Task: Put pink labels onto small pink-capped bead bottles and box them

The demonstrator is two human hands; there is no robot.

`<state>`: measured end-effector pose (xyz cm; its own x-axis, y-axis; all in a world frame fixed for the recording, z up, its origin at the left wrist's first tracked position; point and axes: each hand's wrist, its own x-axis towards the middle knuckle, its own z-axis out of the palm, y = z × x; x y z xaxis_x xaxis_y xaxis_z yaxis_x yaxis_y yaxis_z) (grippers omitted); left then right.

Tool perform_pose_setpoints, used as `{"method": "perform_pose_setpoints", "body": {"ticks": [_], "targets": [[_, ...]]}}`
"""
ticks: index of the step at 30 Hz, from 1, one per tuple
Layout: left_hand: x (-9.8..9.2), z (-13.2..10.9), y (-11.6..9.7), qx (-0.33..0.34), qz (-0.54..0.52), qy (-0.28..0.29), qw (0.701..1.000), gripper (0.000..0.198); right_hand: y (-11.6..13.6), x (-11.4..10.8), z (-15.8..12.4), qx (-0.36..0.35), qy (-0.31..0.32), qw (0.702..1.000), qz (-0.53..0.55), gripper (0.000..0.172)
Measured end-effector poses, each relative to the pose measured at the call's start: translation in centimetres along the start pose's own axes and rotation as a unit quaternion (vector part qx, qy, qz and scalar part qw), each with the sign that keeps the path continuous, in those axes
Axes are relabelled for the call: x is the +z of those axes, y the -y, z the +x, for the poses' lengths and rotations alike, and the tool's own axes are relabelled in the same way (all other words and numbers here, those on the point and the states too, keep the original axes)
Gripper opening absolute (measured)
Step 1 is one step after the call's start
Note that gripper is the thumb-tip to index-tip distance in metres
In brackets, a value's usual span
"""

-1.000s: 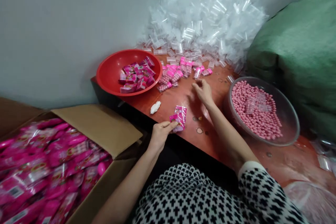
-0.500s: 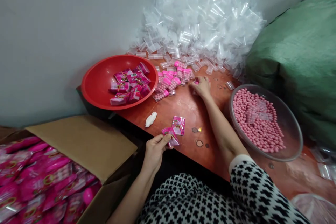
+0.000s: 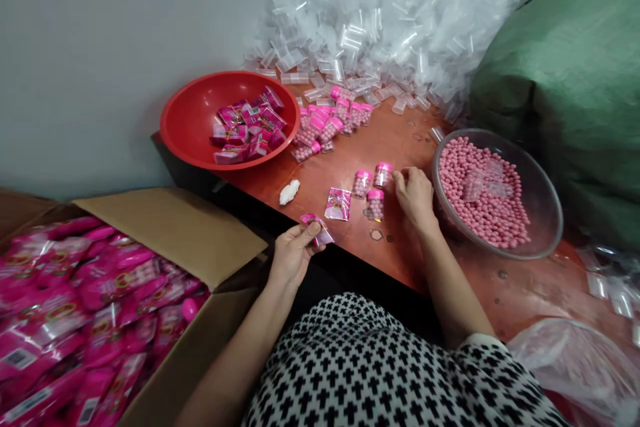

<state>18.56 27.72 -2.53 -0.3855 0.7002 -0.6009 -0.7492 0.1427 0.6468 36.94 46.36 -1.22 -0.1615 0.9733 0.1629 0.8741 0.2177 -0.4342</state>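
Observation:
My left hand [image 3: 291,255] pinches a small pink printed packet [image 3: 323,233] at the table's front edge. A second pink packet [image 3: 339,204] lies flat on the table just beyond it. Three small clear jars with pink lids and pink beads stand close together: a left jar [image 3: 361,184], a far jar [image 3: 383,175] and a near jar [image 3: 375,205]. Right beside them is my right hand [image 3: 415,197], its fingers loosely bent and apart, with nothing visible in them. Farther back lies a heap of similar filled jars [image 3: 316,125].
A red bowl [image 3: 183,127] holds several pink packets. At right stands a clear basin [image 3: 545,213] of pink beads. Empty clear tubes [image 3: 350,40] pile against the wall. An open carton [image 3: 215,233] of pink packages sits lower left; a green sack [image 3: 565,60] stands right.
My right hand has come back from the jar heap toward me, and three jars now stand beside it. My left hand still holds the packet. The view has tilted down.

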Motion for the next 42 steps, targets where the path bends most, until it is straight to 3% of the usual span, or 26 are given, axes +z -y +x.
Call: {"method": "perform_pose_setpoints", "body": {"ticks": [4, 6, 8, 10, 13, 17, 19, 22, 31, 37, 42], "targets": [[0.7, -0.2, 0.2, -0.022, -0.071, -0.023, 0.997, 0.022, 1.5, 0.2, 1.1, 0.051, 0.121, 0.987, -0.092, 0.054], [1.1, -0.2, 0.1, -0.032, -0.108, -0.045, 0.993, 0.016, 1.9, 0.5, 1.8, 0.063, 0.148, 0.982, -0.094, 0.052], [1.6, -0.2, 0.0, -0.034, -0.137, -0.063, 0.988, 0.014, 1.8, 0.5, 1.9, 0.060, 0.131, 0.987, -0.071, 0.046], [2.0, -0.3, -0.1, -0.033, -0.164, -0.072, 0.983, 0.013, 1.6, 0.3, 1.0, 0.041, 0.075, 0.996, -0.016, 0.040], [2.5, -0.5, 0.0, -0.039, -0.206, -0.072, 0.975, 0.011, 1.7, -0.8, -2.5, 0.013, 0.021, 0.988, 0.152, 0.033], [3.2, -0.6, 0.6, -0.041, -0.234, -0.057, 0.970, 0.010, 3.5, -2.4, -9.2, 0.032, 0.152, 0.900, 0.408, 0.029], [3.6, -0.6, 0.9, -0.034, -0.241, -0.048, 0.969, 0.010, 4.5, -2.5, -11.9, 0.039, 0.177, 0.873, 0.453, 0.029], [4.1, -0.7, 1.3, -0.025, -0.250, -0.025, 0.968, 0.011, 5.4, -1.8, -14.1, 0.054, 0.177, 0.868, 0.461, 0.029], [5.4, -1.6, 2.4, 0.001, -0.219, 0.031, 0.975, 0.022, 5.2, -0.5, -14.2, 0.061, 0.159, 0.854, 0.492, 0.029], [5.5, -1.8, 2.3, 0.046, -0.150, 0.086, 0.984, 0.033, 5.0, 0.0, -14.1, 0.074, 0.168, 0.825, 0.535, 0.029], [5.7, -1.6, 2.0, 0.049, -0.071, 0.136, 0.987, 0.041, 4.7, 0.5, -14.0, 0.061, 0.133, 0.832, 0.535, 0.029]]}}
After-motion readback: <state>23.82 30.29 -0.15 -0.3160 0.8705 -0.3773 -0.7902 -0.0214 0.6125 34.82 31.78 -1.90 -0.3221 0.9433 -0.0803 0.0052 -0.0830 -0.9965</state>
